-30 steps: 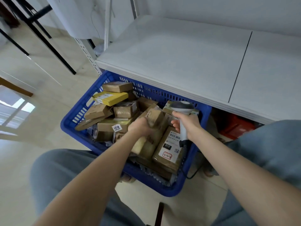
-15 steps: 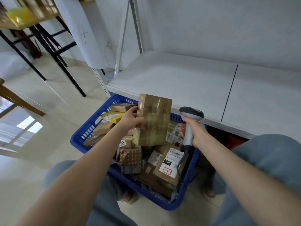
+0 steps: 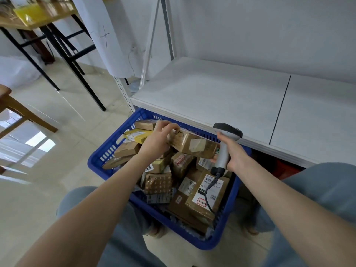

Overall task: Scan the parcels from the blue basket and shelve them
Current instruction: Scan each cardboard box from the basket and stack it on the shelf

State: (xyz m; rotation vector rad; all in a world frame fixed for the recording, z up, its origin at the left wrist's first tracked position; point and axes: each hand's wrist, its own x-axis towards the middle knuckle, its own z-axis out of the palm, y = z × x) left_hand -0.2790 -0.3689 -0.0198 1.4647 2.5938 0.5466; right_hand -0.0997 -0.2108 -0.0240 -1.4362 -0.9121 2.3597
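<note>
A blue basket [image 3: 100,160] on the floor between my knees holds several brown taped parcels and one yellow parcel [image 3: 136,134]. My left hand [image 3: 156,140] grips a long brown taped parcel [image 3: 192,144] by its left end and holds it roughly level above the basket. My right hand [image 3: 234,154] grips the handle of a grey barcode scanner [image 3: 224,143], whose dark head sits just right of the parcel. The scanner cable runs down over a labelled parcel [image 3: 209,191]. A white shelf [image 3: 212,97] lies just beyond the basket.
Shelf uprights [image 3: 167,27] rise at the shelf's left end. A black-legged table [image 3: 57,41] stands at the far left, with a wooden chair [image 3: 17,110] nearer. Something red [image 3: 283,168] sits under the shelf at the right. Pale floor tiles [image 3: 57,170] spread left of the basket.
My left hand has lifted the long brown parcel out of the basket and turned it from upright to nearly level. The right hand kept holding the scanner and rose slightly.
</note>
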